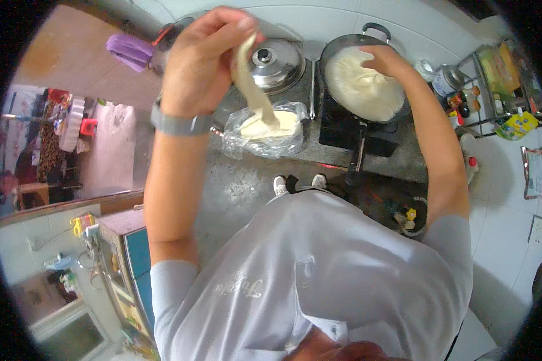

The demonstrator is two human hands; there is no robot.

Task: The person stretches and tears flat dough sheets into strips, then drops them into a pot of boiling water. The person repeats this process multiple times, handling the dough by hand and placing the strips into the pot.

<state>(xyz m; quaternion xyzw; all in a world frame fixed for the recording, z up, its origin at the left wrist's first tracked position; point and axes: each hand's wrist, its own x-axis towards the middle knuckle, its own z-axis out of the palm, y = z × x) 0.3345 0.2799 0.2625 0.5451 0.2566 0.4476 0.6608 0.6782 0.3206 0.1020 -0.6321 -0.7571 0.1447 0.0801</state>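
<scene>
My left hand [208,57] is raised over the left part of the counter, fingers closed on a limp strip of pale dough [250,84]. The strip hangs down, its lower end over more pale dough [271,126] lying in a clear plastic bag [238,143]. To the right, a dark frying pan [327,75] sits on the stove, filled with a pale, cream-coloured mass [367,99] that has folds on its surface. My right hand [388,62] reaches over the pan with thumb and fingers apart; whether the fingertips touch the pale mass, I cannot tell.
A shiny domed lid [280,63] with a black knob rests behind the bag. The pan's long handle [359,150] points toward me past the counter edge. Bottles and jars [454,90] crowd the right side by a wire rack. A purple cloth [129,53] lies at far left.
</scene>
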